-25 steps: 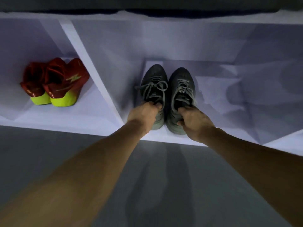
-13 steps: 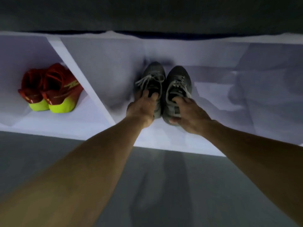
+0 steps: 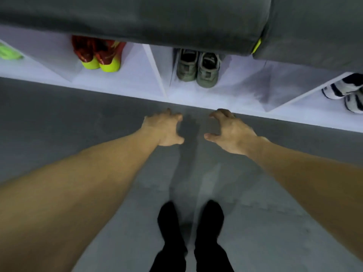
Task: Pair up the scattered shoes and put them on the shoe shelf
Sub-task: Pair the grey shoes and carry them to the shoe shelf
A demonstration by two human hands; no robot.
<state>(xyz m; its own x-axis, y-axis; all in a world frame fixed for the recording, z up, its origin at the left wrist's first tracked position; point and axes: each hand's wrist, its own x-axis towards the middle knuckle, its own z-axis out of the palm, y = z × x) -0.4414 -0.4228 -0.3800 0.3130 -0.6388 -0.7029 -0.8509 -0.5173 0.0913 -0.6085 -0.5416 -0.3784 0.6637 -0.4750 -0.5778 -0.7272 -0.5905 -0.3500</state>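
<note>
Both hands have let go of the pair of grey-green lace-up sneakers (image 3: 197,68) and drawn back out of the shelf since a second ago, when each hand gripped one shoe at its heel. That pair now stands by itself in the middle compartment of the white shoe shelf (image 3: 245,99), the two shoes side by side and touching, heels toward the front edge and toes pointing in under the overhang.

Out in front of the shelf, the left hand (image 3: 164,128) hangs over the floor, fingers spread and curled, holding nothing. Just beside it, with a gap between them, the right hand (image 3: 230,131) is in the same posture, fingers loosely curled, thumb pointing inward and also empty. Neither hand touches the shelf or any shoe.

One compartment to the left, beyond a white divider panel (image 3: 157,75), stands a pair of red sneakers with neon-yellow heels (image 3: 99,55), also side by side. Farther left, at the frame's edge, a bright green shape (image 3: 8,54) shows, too cut off to identify. In the compartment to the right sits a pair of white shoes with dark stripes (image 3: 347,93).

Above the shelf lies a dark grey cushioned top (image 3: 137,18) that hides the shoes' toes. Below the hands spreads the smooth grey floor (image 3: 59,110), with the person's feet in black (image 3: 189,228) standing on it, blurred.
</note>
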